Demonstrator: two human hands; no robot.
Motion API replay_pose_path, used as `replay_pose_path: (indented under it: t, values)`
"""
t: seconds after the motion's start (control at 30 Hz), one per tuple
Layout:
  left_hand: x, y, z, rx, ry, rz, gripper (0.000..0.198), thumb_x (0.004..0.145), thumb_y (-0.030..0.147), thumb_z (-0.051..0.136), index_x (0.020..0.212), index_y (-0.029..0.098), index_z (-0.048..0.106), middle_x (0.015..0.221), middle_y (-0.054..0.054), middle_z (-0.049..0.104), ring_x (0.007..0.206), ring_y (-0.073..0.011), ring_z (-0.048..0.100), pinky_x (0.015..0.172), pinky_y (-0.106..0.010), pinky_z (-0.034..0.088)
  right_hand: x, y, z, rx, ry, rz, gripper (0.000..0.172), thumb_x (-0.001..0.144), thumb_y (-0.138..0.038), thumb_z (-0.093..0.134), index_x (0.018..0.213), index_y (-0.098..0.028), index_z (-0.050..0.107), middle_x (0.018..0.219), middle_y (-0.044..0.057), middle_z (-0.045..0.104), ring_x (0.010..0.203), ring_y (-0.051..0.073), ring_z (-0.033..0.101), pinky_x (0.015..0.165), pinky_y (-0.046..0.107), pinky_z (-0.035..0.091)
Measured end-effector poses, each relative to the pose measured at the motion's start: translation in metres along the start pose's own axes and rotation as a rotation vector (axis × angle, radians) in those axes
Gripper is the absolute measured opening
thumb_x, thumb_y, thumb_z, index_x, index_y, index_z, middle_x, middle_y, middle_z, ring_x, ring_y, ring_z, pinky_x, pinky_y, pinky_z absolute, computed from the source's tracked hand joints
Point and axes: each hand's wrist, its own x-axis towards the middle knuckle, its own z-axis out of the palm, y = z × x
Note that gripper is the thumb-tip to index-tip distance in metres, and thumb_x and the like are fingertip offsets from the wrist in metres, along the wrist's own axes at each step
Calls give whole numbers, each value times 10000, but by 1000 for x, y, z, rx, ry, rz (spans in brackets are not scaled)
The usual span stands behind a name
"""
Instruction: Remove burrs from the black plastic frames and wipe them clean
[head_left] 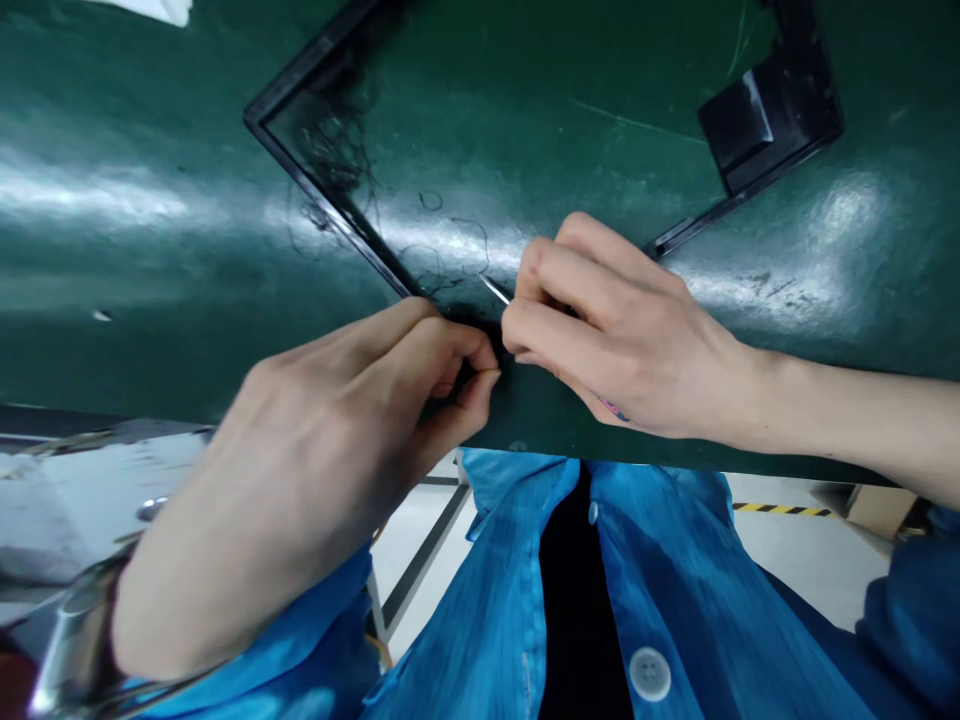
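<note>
A thin black rectangular frame [322, 190] lies on the dark green table [150, 260], turned so one corner points toward me. My left hand [315, 480] is closed, pinching the frame's near corner between thumb and fingers. My right hand [622, 330] is closed around a slim metal tool [495, 291], whose tip sticks out toward the frame's near edge. The two hands almost touch at that corner. Thin black shavings or threads [352, 160] lie inside the frame near its left rail.
A black block-shaped part [757, 125] sits at the frame's far right corner. My blue button-up smock [600, 590] fills the bottom. Below the table edge are a pale floor, a yellow-black striped line [780, 509] and a cardboard box [881, 505].
</note>
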Motion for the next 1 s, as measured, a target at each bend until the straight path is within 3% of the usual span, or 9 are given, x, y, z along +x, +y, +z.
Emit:
replay_pose_path:
  t: [0.13, 0.2, 0.4, 0.53, 0.63, 0.8, 1.0]
  values:
    - [-3, 2, 4, 40, 17, -21, 186, 1189, 376, 576, 1053, 261, 629, 886, 39, 609, 620, -112, 508, 537, -293, 330, 8, -2, -4, -42, -186, 49, 677, 1121, -59, 57, 962, -106, 714, 1054, 29, 672, 1174, 149, 715, 945, 294, 639]
    - [-6, 2, 7, 35, 45, -42, 155, 1181, 349, 586, 1058, 261, 618, 893, 43, 599, 636, -102, 516, 561, -272, 362, 10, -3, -4, -46, -209, 54, 710, 1112, -65, 28, 977, -103, 724, 1065, 33, 672, 1219, 162, 717, 951, 300, 639]
    - [-18, 2, 14, -22, 104, -115, 99, 1148, 281, 639, 1052, 258, 634, 827, 59, 542, 656, -86, 529, 614, -217, 428, 7, -2, -3, -1, -137, 44, 726, 1109, -66, 40, 930, -88, 744, 991, 27, 658, 1185, 160, 730, 948, 282, 641]
    - [-21, 6, 20, 13, 192, -158, 84, 1145, 252, 651, 1061, 247, 653, 881, 45, 607, 716, -78, 583, 658, -196, 459, 6, -2, -2, -14, -136, 37, 699, 1118, -71, 60, 959, -90, 740, 1021, 25, 673, 1181, 163, 732, 934, 286, 643]
    - [-20, 8, 26, 48, 231, -112, 16, 1125, 216, 692, 1121, 225, 679, 976, 18, 687, 801, -78, 663, 710, -182, 505, 6, -2, -2, -19, -125, 26, 695, 1120, -78, 59, 936, -90, 729, 1020, 26, 673, 1173, 159, 731, 925, 284, 641]
    - [-17, 6, 35, -1, 297, -73, 125, 1075, 165, 719, 1155, 259, 697, 1137, -10, 786, 994, -139, 796, 829, -248, 629, 3, -1, -3, 23, -60, 17, 654, 1140, -80, 105, 903, -97, 715, 970, 17, 664, 1133, 148, 723, 918, 271, 642]
    - [-25, -1, 32, -5, 398, -142, 226, 1047, 175, 773, 1250, 263, 818, 1103, -24, 835, 993, -181, 794, 881, -323, 659, 2, -1, -3, 40, -42, 13, 691, 1128, -60, 77, 951, -86, 744, 948, 11, 651, 1123, 141, 721, 911, 264, 634]
